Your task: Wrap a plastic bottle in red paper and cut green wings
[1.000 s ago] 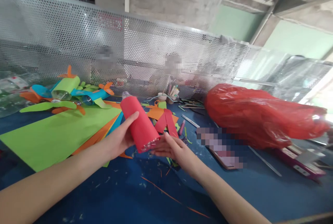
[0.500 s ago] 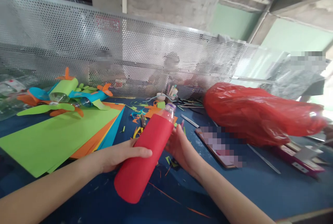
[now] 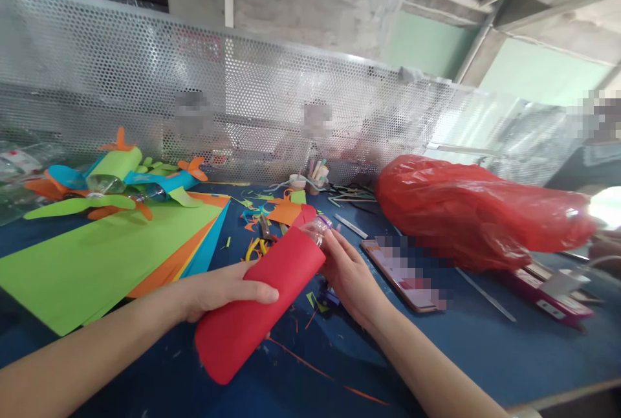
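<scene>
A clear plastic bottle [image 3: 315, 229] with a purple ring at its neck pokes out of a sheet of red paper [image 3: 264, 314] rolled around it. The roll tilts, its neck end up and to the right. My left hand [image 3: 228, 292] is closed around the roll's middle, thumb on top, other fingers hidden beneath. My right hand [image 3: 347, 272] grips the bottle's neck end, fingertips at the purple ring. A corner of red paper stands up behind the neck. Most of the bottle is hidden inside the paper.
Green, orange and blue paper sheets [image 3: 101, 256] lie left, below bottle-and-paper propeller models [image 3: 114, 175]. Paper scraps and yellow-handled scissors [image 3: 252, 248] lie behind the roll. A phone [image 3: 402, 275], a red plastic bag [image 3: 466, 211] and a purple box [image 3: 543, 298] are on the right.
The roll has tipped lower toward the left, and a red paper corner now shows behind the neck. My right hand has moved up from beside the roll onto the bottle's neck.
</scene>
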Demonstrator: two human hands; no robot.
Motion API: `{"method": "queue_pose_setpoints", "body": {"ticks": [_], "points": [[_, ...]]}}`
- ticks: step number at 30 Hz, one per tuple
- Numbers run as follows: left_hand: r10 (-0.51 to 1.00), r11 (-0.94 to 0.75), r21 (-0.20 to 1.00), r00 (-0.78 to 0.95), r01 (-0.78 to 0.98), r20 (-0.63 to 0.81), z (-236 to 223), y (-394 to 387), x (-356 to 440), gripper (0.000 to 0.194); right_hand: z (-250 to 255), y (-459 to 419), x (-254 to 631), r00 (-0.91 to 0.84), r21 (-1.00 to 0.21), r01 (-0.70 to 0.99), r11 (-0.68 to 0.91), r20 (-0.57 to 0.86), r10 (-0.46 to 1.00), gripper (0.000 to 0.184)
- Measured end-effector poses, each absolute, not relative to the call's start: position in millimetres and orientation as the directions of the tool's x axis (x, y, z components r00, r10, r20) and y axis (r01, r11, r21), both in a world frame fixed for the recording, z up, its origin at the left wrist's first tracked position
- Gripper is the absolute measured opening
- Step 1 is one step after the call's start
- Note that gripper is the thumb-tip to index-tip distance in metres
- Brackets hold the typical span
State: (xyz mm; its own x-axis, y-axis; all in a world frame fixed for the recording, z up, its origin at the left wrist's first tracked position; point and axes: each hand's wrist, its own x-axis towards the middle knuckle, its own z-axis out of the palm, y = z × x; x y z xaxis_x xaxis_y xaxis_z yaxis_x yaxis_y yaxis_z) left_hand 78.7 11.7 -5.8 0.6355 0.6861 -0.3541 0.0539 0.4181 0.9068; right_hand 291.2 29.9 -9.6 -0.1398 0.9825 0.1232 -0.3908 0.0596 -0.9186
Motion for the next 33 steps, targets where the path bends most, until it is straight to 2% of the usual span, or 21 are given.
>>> {"method": "queue_pose_setpoints", "body": {"ticks": [10,17,22,26,33], "points": [[0.651,0.451,0.892,0.673,0.028,-0.35,-11,19,72,0.067,-12,33,291,-0.05,-0.918,-0.394,0.041,0.065,0.997,0.037],[0.672,0.51,0.86,0.635,-0.024,-0.381,-9,15,76,0.049,-11,37,290,-0.083,-0.935,-0.352,-0.04,-0.011,0.996,0.038],[0.642,0.549,0.834,0.664,-0.048,-0.384,-11,12,77,0.035,-14,41,290,-0.179,-0.936,-0.325,-0.135,-0.079,0.981,0.046],[0.593,0.566,0.824,0.682,0.025,-0.428,-9,11,75,0.057,-14,39,288,-0.114,-0.936,-0.336,-0.102,-0.067,0.991,0.042],[0.702,0.495,0.868,0.6,-0.025,-0.383,-8,14,72,0.054,-9,32,287,-0.169,-0.924,-0.37,-0.101,-0.04,0.985,0.042]]}}
